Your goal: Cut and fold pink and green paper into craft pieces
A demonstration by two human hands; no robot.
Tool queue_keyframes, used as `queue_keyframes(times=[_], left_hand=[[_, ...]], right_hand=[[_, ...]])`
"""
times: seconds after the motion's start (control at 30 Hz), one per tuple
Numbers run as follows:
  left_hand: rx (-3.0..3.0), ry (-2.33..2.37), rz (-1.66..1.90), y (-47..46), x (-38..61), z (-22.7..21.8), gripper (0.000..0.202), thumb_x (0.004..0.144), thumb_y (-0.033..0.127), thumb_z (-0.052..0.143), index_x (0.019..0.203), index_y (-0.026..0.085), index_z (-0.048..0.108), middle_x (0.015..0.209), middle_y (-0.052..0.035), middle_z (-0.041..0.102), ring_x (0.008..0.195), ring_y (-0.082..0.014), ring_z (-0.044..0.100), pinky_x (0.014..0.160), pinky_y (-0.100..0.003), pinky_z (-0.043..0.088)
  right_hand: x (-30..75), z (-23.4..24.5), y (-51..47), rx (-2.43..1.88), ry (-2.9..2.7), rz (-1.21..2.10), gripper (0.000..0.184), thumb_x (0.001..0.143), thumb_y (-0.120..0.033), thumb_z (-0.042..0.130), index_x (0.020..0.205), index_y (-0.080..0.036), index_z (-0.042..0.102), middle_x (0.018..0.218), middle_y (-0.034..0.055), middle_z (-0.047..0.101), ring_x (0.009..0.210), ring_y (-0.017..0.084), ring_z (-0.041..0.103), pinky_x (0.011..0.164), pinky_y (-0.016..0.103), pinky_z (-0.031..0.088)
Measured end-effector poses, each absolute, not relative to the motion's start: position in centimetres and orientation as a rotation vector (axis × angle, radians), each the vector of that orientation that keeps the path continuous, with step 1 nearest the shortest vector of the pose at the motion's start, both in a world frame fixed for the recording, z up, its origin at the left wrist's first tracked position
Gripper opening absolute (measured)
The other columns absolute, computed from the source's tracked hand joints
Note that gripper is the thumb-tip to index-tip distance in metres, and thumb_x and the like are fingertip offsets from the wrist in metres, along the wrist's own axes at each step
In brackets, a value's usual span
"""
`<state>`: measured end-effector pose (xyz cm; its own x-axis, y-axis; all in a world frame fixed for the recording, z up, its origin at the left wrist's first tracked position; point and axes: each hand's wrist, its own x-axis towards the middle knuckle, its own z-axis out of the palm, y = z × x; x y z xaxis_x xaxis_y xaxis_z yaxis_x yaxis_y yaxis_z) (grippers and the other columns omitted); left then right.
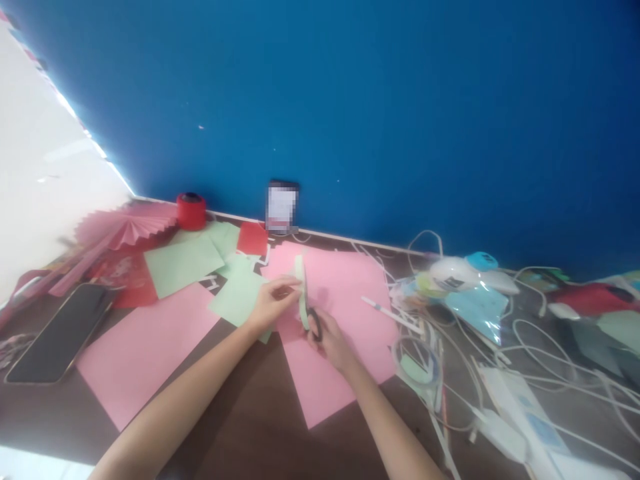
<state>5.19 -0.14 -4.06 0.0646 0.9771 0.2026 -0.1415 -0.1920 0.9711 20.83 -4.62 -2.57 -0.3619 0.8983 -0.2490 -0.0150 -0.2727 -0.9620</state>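
Observation:
My left hand (274, 303) pinches the edge of a narrow light green paper strip (301, 267), which stands upright. In my right hand (330, 340) are scissors (314, 325) with black handles, held close against the strip's lower end. Their blades are mostly hidden behind the strip, so I cannot tell whether they touch it. Below both hands lie pink paper sheets (350, 287). Light green sheets (235, 297) spread out just left of my left hand.
At left lie a phone (60, 337), another pink sheet (150, 350) and a pink folded paper fan (125, 230). A red round container (191, 212) stands by the blue wall (350, 120). Tangled white cables (463, 340) and a blue plastic packet (480, 310) crowd the right side.

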Motion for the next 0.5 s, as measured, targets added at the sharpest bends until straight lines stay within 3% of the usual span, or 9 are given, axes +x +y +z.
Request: queue_keyframes(times=[0.2,0.5], left_hand=[[1.273,0.954,1.325,-0.19,5.01,-3.97,0.026,0.073,0.029,0.064,0.095,0.016,0.066,0.107,-0.0081,0.058,0.07,-0.0091,0.057,0.066,-0.025,0.05],[1.257,0.946,1.305,-0.3,5.01,-3.69,0.029,0.071,0.03,0.065,0.097,0.017,0.066,0.109,-0.0085,0.057,0.068,-0.0092,0.057,0.065,-0.026,0.051]], right_hand=[[20.94,-2.55,-4.59,-1.138,-1.277,1.728,0.033,0.079,-0.049,0.052,0.069,-0.02,0.04,0.051,-0.0091,0.034,0.036,0.003,0.03,0.034,0.017,0.019],[20.91,-2.23,-4.64,-1.163,-1.275,1.747,0.032,0.08,-0.048,0.051,0.068,-0.02,0.038,0.049,-0.0082,0.038,0.037,0.004,0.03,0.037,0.019,0.021]])
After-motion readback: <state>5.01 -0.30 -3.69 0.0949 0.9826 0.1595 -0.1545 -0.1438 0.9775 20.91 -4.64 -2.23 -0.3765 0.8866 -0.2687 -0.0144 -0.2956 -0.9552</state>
